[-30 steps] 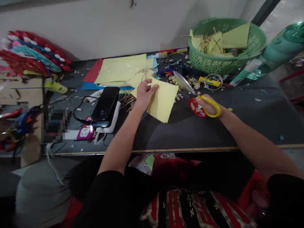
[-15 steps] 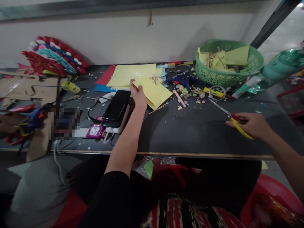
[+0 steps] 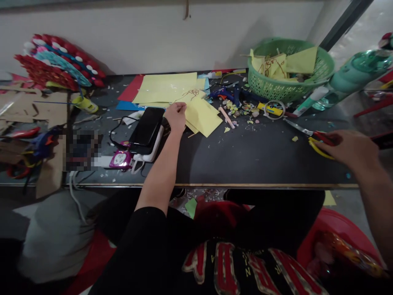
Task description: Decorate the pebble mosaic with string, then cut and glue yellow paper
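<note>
My left hand [image 3: 176, 116] is closed in a pinch at the left edge of the yellow paper [image 3: 204, 116], which has a dark reddish-brown line drawing near its top. Its fingertips meet there, though the exact grip is partly hidden. Behind lie flat yellow sheets [image 3: 153, 87]. At the right, my right hand [image 3: 353, 149] has its fingers around the red and yellow handles of a pair of scissors [image 3: 308, 132]. The blades point left and away from me, low over the table.
A green basket [image 3: 270, 85] with yellow paper pieces stands at the back right beside a bottle [image 3: 362, 69]. Paper scraps, a tape ring [image 3: 283, 110] and a glue gun [image 3: 235, 96] lie before it. A phone [image 3: 147, 127] rests left of my forearm.
My left fingers have closed from spread into a pinch by the yellow paper. My right hand has moved right with the scissors. The whole view has shifted slightly.
</note>
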Demonstrator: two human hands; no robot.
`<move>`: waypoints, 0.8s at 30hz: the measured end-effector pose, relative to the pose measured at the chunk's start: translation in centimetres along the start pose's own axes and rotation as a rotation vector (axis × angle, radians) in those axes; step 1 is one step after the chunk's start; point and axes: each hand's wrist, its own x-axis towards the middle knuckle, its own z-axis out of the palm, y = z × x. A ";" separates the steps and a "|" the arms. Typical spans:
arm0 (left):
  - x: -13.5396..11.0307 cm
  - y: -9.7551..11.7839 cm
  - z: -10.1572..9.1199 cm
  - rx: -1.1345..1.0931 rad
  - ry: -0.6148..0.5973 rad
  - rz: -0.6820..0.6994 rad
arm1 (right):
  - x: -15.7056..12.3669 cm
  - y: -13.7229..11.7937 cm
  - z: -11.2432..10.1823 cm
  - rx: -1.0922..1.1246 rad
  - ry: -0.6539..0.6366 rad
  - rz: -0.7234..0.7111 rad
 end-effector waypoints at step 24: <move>-0.1 0.0 -0.9 0.287 -0.423 0.633 | 0.8 -24.3 5.8 0.524 0.030 -0.720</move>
